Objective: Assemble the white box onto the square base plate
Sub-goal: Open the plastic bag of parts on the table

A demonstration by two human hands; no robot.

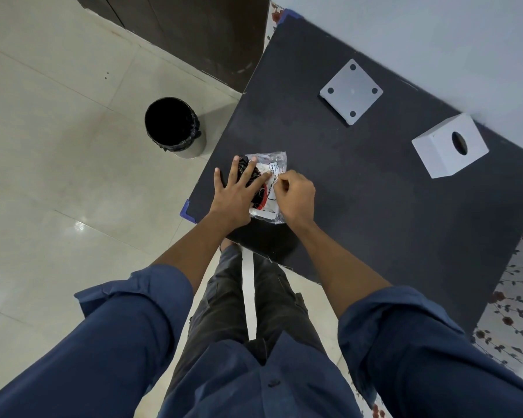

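A white square base plate [351,92] with a hole near each corner lies flat at the far side of the black table [375,221]. To its right stands the white box [449,146], a round hole in its top face. Near the table's front left corner lies a clear plastic bag [274,164] holding black, red and white parts. My left hand [239,191] presses flat on the bag with fingers spread. My right hand [295,196] pinches the bag's labelled edge with its fingertips. Both hands are far from the plate and the box.
A bin [174,126] with a black liner stands on the tiled floor left of the table. Blue tape marks the table's corners [187,210]. A white wall runs behind the table, and a flowered cloth [514,297] shows under its right edge.
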